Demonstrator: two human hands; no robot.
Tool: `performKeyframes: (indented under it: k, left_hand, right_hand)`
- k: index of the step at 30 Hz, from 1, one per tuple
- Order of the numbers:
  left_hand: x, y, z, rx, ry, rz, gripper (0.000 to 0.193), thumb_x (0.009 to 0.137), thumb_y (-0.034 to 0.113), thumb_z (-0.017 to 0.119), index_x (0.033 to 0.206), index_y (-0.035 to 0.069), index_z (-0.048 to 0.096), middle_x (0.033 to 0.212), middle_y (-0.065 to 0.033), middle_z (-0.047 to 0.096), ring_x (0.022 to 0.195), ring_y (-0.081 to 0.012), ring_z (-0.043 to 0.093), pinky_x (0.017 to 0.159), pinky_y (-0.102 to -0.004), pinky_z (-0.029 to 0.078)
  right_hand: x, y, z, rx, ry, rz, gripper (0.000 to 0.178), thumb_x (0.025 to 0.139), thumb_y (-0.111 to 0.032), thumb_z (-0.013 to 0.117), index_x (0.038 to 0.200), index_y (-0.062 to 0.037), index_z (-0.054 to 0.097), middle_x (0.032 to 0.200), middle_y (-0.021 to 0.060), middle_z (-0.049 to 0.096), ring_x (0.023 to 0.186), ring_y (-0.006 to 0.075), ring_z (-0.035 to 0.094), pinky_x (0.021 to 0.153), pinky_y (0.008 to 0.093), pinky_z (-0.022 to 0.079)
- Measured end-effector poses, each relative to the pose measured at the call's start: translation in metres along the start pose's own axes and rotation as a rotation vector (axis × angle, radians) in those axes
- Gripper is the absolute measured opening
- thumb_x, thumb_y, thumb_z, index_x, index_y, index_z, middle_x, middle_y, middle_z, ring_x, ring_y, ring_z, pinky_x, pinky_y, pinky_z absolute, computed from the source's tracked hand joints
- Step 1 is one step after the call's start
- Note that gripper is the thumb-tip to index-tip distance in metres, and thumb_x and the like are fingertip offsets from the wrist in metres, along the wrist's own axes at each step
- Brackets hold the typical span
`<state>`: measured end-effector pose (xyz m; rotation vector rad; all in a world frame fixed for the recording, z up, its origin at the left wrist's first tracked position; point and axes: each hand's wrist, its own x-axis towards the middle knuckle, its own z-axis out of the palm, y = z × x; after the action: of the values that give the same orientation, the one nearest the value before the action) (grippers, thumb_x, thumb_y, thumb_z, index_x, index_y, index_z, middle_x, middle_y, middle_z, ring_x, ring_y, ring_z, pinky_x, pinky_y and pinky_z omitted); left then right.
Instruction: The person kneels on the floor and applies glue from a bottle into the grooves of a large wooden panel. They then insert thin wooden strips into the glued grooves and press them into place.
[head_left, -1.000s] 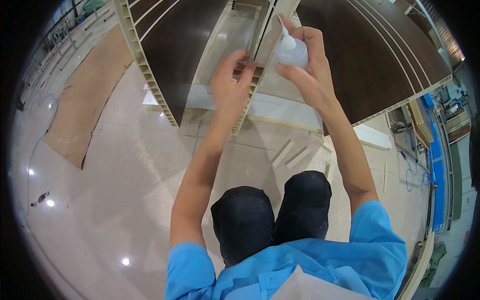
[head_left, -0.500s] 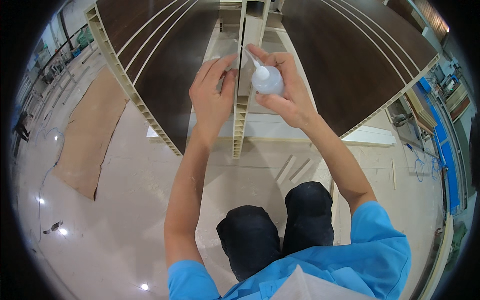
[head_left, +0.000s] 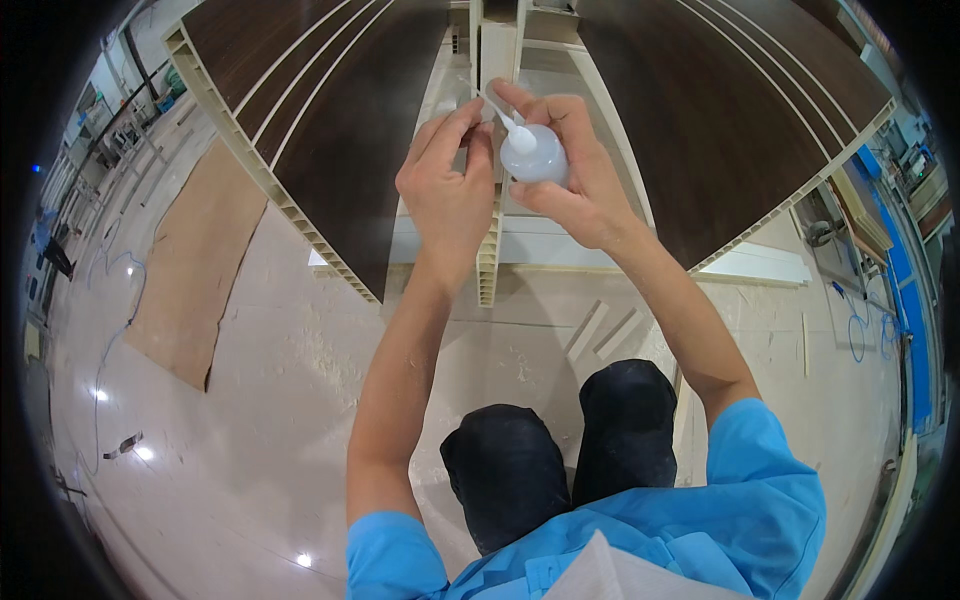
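My right hand (head_left: pixel 590 180) is wrapped round a translucent white squeeze bottle (head_left: pixel 537 158), tilted so its thin nozzle points up and left toward the narrow panel. Beside the nozzle, my left hand (head_left: pixel 445 195) is at the near part of that panel, its fingers bent, thumb and forefinger slightly apart. No object shows in it. The upright narrow panel (head_left: pixel 488 262) has a hollow, ribbed edge that my left hand partly covers. Dark brown panels with pale grooves lean outward on both sides, a left one (head_left: pixel 345 165) and a right one (head_left: pixel 700 130).
On the floor lie a brown sheet (head_left: pixel 190 280) at left, short pale strips (head_left: pixel 588 328) near my knees, white boards (head_left: pixel 755 265) at right, and a blue hose (head_left: pixel 857 335). A small tool (head_left: pixel 124 446) lies at lower left. Another person (head_left: pixel 52 245) stands far left.
My left hand has shifted right, closer to the nozzle, with thumb and forefinger nearer each other. My right hand keeps its grip on the bottle. The whole view has shifted slightly.
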<state>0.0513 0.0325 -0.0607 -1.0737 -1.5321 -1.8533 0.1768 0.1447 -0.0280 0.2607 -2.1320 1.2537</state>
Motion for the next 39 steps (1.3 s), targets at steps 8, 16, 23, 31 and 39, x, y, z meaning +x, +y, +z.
performKeyframes:
  k: [8, 16, 23, 31, 39]
  left_hand:
    - [-0.010, 0.005, 0.000, 0.147, -0.085, 0.120, 0.041, 0.096, -0.003, 0.072, 0.137, -0.001, 0.074, 0.120, -0.0168, 0.072, 0.103, -0.0296, 0.074, 0.085, -0.0375, 0.060]
    - [-0.009, 0.011, -0.009, 0.203, -0.177, 0.134, 0.040, 0.101, -0.002, 0.066, 0.141, -0.003, 0.070, 0.124, -0.0184, 0.072, 0.104, -0.0288, 0.076, 0.086, -0.0368, 0.062]
    - [0.005, 0.006, -0.001, 0.022, -0.039, 0.030, 0.018, 0.101, 0.002, 0.076, 0.118, -0.004, 0.080, 0.106, -0.0121, 0.080, 0.085, -0.0156, 0.075, 0.079, -0.0288, 0.061]
    - [0.018, 0.012, 0.006, 0.035, 0.022, -0.209, 0.008, 0.099, 0.004, 0.080, 0.105, -0.002, 0.081, 0.093, -0.0049, 0.081, 0.084, -0.0093, 0.073, 0.080, -0.0247, 0.059]
    - [0.028, 0.014, 0.003, -0.168, 0.032, -0.405, 0.009, 0.092, 0.002, 0.085, 0.097, 0.001, 0.078, 0.085, 0.0011, 0.076, 0.077, -0.0055, 0.066, 0.073, -0.0233, 0.053]
  right_hand:
    - [-0.018, 0.013, -0.012, 0.067, 0.143, -0.066, 0.062, 0.084, -0.006, 0.071, 0.136, -0.0101, 0.039, 0.174, 0.0284, 0.038, 0.117, 0.0262, 0.071, 0.093, 0.0373, 0.058]
    - [-0.058, 0.031, -0.037, 0.098, 0.326, -0.008, 0.060, 0.086, -0.013, 0.072, 0.136, -0.0109, 0.038, 0.171, 0.0300, 0.041, 0.100, 0.0249, 0.076, 0.085, 0.0355, 0.059]
    - [-0.085, 0.051, -0.037, 0.098, 0.392, 0.036, 0.060, 0.087, -0.013, 0.072, 0.136, -0.0094, 0.038, 0.168, 0.0306, 0.045, 0.101, 0.0257, 0.076, 0.080, 0.0334, 0.059]
    - [-0.121, 0.083, -0.024, 0.182, 0.445, 0.169, 0.060, 0.095, -0.008, 0.078, 0.140, -0.0085, 0.039, 0.159, 0.0252, 0.054, 0.118, 0.0235, 0.068, 0.095, 0.0363, 0.057]
    - [-0.106, 0.066, -0.042, 0.071, 0.451, 0.113, 0.064, 0.095, -0.010, 0.085, 0.144, -0.0073, 0.043, 0.151, 0.0191, 0.060, 0.126, 0.0221, 0.063, 0.109, 0.0397, 0.051]
